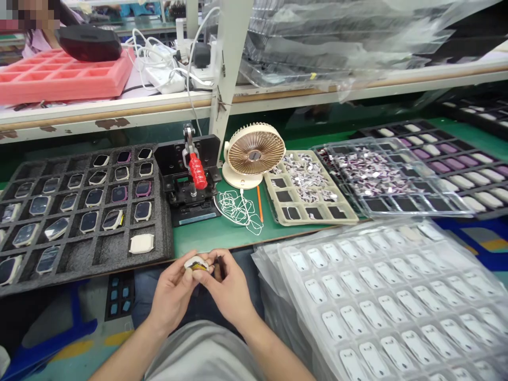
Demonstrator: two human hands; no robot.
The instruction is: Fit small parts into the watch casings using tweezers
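Note:
Above my lap, just off the table's front edge, both hands pinch a small smartwatch case (196,262) with a pale rim and a yellow part showing. My left hand (170,293) grips its left side between thumb and fingers. On the other side, the thumb and fingertips of my right hand (230,293) press against it. A narrow dark object (219,268) shows among the right fingers; its kind I cannot make out. To the left, a black foam tray (85,251) holds several smartwatches, including a cream one (142,243) in the nearest right pocket.
Behind the hands stand a toggle clamp press with a red handle (197,172) and a beige fan (256,153) with a coiled white cable (238,209). An orange stick (260,203), parts trays (349,217) and a plastic-covered sheet of white phone-shaped pieces (392,307) are rightward.

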